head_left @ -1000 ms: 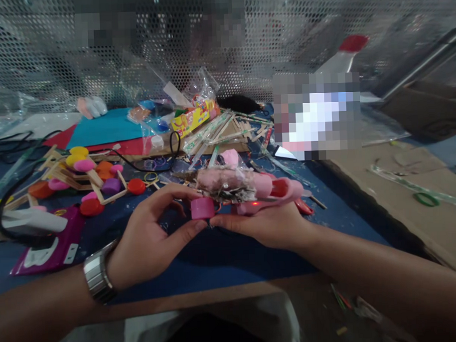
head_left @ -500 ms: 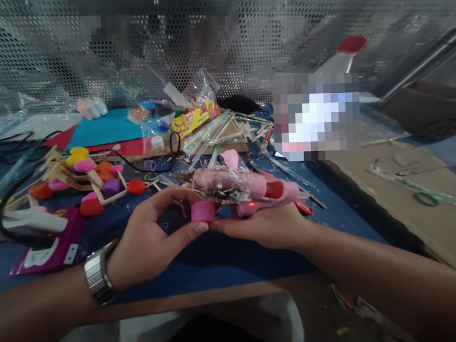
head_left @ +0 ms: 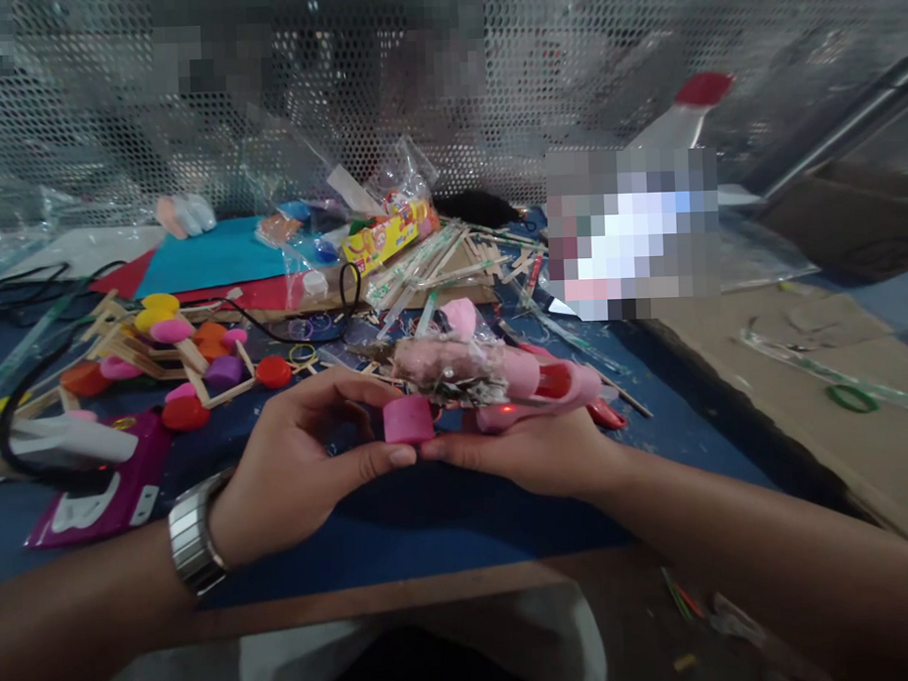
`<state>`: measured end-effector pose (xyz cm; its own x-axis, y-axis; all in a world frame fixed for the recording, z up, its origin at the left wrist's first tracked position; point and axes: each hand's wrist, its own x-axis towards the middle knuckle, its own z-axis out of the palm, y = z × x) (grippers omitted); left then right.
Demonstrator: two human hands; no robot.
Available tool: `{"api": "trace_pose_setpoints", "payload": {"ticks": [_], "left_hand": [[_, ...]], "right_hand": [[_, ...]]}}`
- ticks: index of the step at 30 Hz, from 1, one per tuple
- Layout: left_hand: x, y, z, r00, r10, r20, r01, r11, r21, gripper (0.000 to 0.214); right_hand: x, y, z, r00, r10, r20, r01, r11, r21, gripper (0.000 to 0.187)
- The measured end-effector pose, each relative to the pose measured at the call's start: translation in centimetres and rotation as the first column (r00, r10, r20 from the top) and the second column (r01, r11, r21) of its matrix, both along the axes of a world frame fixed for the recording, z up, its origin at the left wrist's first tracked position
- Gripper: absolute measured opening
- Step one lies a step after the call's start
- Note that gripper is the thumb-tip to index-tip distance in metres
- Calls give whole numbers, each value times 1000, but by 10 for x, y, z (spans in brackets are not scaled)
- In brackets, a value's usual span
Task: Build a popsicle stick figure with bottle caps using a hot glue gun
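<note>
A short, bright pink cylinder (head_left: 407, 420) sits pinched between the thumb and fingers of my left hand (head_left: 309, 465). It looks like moulding clay or a cap; which one, I cannot tell. My right hand (head_left: 532, 452) is wrapped round a pink glue gun (head_left: 519, 373) with a small red light. Dried, dirty glue and fuzz cover its front, and its nozzle points left, above and behind the cylinder. My right thumb tip lies close to the cylinder's lower right edge. The right fingers are mostly hidden under the glue gun.
Popsicle-stick frames (head_left: 228, 386) with coloured round pieces lie at left, near a purple packet (head_left: 94, 502). Behind are a yellow box (head_left: 383, 242), loose sticks (head_left: 429, 267), blue felt (head_left: 213, 258) and a black cable (head_left: 275, 337). Cardboard (head_left: 799, 408) lies right; a perforated metal screen (head_left: 386, 95) stands behind.
Both hands, with the pink cylinder and the glue gun, appear slightly farther right in view. The grips stay the same.
</note>
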<state>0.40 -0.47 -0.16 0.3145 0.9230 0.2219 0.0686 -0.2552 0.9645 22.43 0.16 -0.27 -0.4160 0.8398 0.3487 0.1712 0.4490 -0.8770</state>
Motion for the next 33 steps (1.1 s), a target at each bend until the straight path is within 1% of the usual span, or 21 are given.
{"api": "trace_pose_setpoints", "payload": {"ticks": [4, 8, 13, 17, 20, 21, 23, 24, 26, 27, 29, 31, 33], "left_hand": [[0, 1, 0, 998, 2, -55, -3, 1000, -24, 28], [0, 0, 1, 996, -4, -88, 1, 999, -32, 30], [-1, 0, -1, 995, -20, -102, 16, 999, -39, 24], [-1, 0, -2, 995, -14, -95, 9, 999, -45, 27], [0, 0, 1, 995, -21, -102, 17, 999, -45, 27], [0, 0, 2, 994, -14, -110, 10, 999, -38, 27], [-1, 1, 4, 992, 22, -125, -24, 1000, -14, 28], [-2, 2, 5, 991, 44, -129, -44, 999, 4, 29], [-5, 5, 7, 988, 80, -132, -75, 996, 45, 27], [-6, 6, 8, 987, 96, -132, -88, 994, 68, 27], [-9, 9, 10, 983, 118, -143, -103, 989, 105, 26], [-11, 10, 9, 975, 152, -160, -127, 980, 156, 25], [-11, 11, 7, 961, 182, -209, -136, 967, 216, 30]], "right_hand": [[0, -1, 0, 998, -23, -51, 21, 999, -25, 42], [1, -1, -2, 999, -34, -36, 34, 999, 2, 40], [2, -1, -4, 999, -5, -41, 4, 999, -35, 41], [2, -2, -3, 999, 14, -45, -18, 996, -91, 36], [1, -1, -2, 998, 12, -65, -18, 997, -81, 35], [1, 0, -2, 997, -2, -74, -3, 997, -77, 33], [1, 2, -3, 995, -50, -91, 41, 995, -94, 23], [1, 4, -4, 990, -89, -106, 77, 990, -115, 24], [2, 8, -8, 973, -184, -140, 156, 969, -189, 39], [2, 11, -9, 959, -237, -158, 196, 951, -238, 43], [3, 15, -11, 932, -305, -194, 230, 914, -333, 46], [3, 18, -12, 920, -333, -209, 232, 890, -393, 47], [3, 19, -11, 916, -343, -206, 237, 880, -413, 47]]}}
